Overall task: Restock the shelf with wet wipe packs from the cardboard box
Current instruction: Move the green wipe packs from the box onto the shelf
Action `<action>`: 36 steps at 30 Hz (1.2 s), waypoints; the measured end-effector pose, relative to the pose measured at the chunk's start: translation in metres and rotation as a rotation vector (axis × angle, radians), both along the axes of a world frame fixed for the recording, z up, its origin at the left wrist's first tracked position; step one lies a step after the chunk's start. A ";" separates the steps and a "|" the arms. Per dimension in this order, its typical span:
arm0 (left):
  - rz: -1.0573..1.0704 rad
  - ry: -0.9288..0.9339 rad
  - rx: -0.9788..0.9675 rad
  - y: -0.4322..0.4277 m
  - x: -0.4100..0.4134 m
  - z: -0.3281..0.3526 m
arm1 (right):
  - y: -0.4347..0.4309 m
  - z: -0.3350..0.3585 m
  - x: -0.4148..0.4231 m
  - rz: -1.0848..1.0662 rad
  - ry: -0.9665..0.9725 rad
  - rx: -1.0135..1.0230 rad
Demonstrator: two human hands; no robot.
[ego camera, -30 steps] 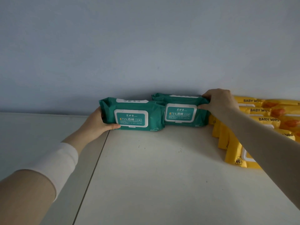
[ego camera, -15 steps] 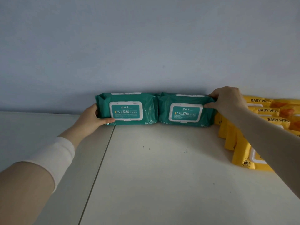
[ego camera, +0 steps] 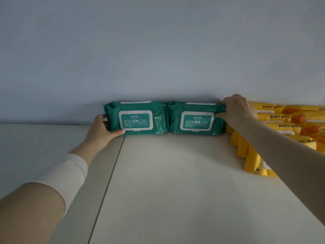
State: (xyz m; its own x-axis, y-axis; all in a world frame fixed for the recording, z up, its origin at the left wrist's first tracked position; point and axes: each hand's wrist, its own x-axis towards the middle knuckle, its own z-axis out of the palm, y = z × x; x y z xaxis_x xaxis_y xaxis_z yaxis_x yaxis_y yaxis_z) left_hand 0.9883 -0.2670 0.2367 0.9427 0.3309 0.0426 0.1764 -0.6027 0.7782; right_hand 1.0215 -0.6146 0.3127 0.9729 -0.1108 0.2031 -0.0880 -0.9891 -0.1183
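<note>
— Call it: where are the wipes?
— The left pack [ego camera: 135, 118] and the right pack [ego camera: 195, 120], both green, stand touching on the shelf [ego camera: 175, 182], backs against the wall [ego camera: 158, 50].
— And your hands?
— Your left hand [ego camera: 102, 129] curls round the left pack's outer end. Your right hand [ego camera: 237, 110] grips the right pack's end, just beside the yellow packs [ego camera: 250, 162].

Green packs [ego camera: 135, 118] are lining the wall [ego camera: 158, 50], yellow packs [ego camera: 274, 117] are crowding the right, and shelf [ego camera: 175, 182] is lying open in front.
</note>
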 end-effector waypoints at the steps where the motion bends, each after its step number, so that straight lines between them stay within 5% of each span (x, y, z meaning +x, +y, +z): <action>1: 0.025 0.004 0.057 0.000 -0.002 0.002 | 0.002 0.000 -0.003 0.009 -0.009 -0.028; 6: 0.033 -0.014 0.606 -0.010 -0.031 0.028 | 0.021 0.007 -0.045 0.093 -0.094 -0.177; 9: -0.139 -0.034 0.929 -0.028 -0.060 0.045 | 0.037 0.002 -0.087 0.137 -0.052 -0.291; 14: -0.466 0.049 1.200 -0.084 -0.126 0.064 | 0.042 -0.011 -0.192 0.050 0.133 -0.257; 20: -0.716 0.094 1.195 -0.171 -0.226 0.082 | 0.001 -0.008 -0.327 -0.097 0.267 -0.137; 28: -1.100 -0.199 1.051 -0.353 -0.386 0.084 | -0.133 -0.006 -0.534 -0.381 0.333 -0.043; 36: -1.541 -0.149 1.134 -0.513 -0.566 -0.008 | -0.275 -0.097 -0.778 -0.763 0.652 0.102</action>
